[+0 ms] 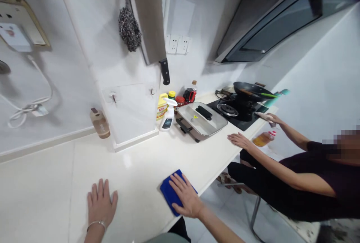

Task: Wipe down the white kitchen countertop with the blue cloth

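My left hand (100, 203) lies flat on the white countertop (135, 194), fingers spread, with nothing under it that I can see. A bracelet circles that wrist. Nearer the counter's front edge, my right hand (187, 197) rests palm down on a folded blue cloth (169, 194). Its fingers are stretched out over the cloth rather than wrapped round it. Beyond the cloth stand a white spray bottle (168, 117) and a lidded rectangular electric pan (201, 121). A brown-tinted bottle (100, 123) stands by the wall, farther back from my left hand.
At the right sits another person, one hand (239, 140) on the counter edge, the other holding a pale object near the black cooktop (242, 121). A wok (249, 89) stands there. A cleaver (150, 25) and steel scrubber (129, 29) hang on the wall above the counter.
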`<state>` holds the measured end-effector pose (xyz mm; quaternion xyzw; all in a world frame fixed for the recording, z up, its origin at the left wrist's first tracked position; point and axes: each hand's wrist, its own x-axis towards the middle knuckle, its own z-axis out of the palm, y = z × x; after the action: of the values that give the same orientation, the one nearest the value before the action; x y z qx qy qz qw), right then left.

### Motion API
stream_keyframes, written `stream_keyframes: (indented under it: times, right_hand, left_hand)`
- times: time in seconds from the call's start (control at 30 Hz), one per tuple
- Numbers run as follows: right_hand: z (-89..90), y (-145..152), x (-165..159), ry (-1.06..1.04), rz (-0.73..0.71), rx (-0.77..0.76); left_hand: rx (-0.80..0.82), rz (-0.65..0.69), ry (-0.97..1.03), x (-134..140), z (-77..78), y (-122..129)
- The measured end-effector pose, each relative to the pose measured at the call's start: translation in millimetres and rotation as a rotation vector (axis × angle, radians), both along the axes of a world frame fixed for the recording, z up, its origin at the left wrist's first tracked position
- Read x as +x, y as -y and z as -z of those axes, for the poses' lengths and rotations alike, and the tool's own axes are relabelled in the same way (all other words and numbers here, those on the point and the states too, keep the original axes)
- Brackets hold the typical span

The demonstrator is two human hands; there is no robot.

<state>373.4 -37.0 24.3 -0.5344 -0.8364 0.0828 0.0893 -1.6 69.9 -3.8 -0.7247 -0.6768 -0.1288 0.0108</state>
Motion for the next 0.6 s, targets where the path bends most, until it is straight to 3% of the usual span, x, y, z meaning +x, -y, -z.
stream_keyframes:
  times: [0.17,0.3,0.43,0.6]
  right_hand:
    - [-2.1,3.8,62.3,0.09,0.064,0.083]
    - [4.2,3.9,90.1,0.158,0.155,0.138]
    - [29.4,9.2,84.3,0.151,0.41,0.227]
    - [53.5,2.5,47.3,0.169,0.759,0.239]
  left_hand:
    - [-0.003,-0.009,-0.008,0.4,0.3,0.9]
    - [-0.017,-0.018,-0.012,-1.7,1.8,2.4]
    - [0.001,-0.027,-0.01,-4.4,6.6,2.1]
    - [0.01,-0.016,-0.011,-4.9,9.0,1.1]
